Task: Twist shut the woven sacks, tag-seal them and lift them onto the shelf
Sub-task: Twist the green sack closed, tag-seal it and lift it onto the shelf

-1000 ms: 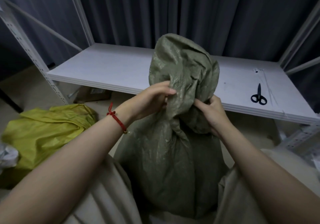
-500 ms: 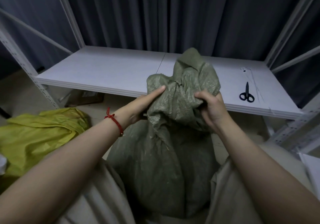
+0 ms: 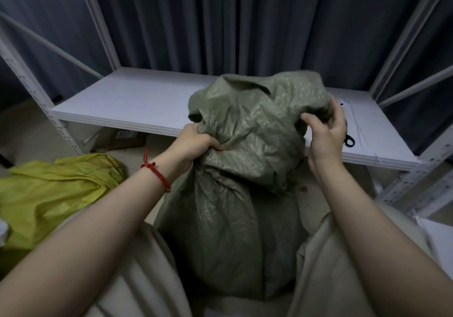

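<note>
Head view shows the green sack (image 3: 232, 218) upright between the person's knees, below the shelf (image 3: 134, 101), left hand (image 3: 196, 140) fingers clenched in its loose top, right hand (image 3: 326, 135) fingers curled round the opposite edge; slack should be gathered tight at the neck before twisting.

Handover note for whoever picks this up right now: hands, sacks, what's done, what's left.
Hands: left hand grips the green sack just below its loose top; right hand holds the top's right edge.
The green sack stands between the person's legs, before the shelf. The yellow sack lies on the floor, left. The scissors are on the shelf, partly behind the right hand.
Done: neck gathered, partly twisted.
Left: finish twist, tag-seal (no tag seen), lift sacks onto shelf.
</note>
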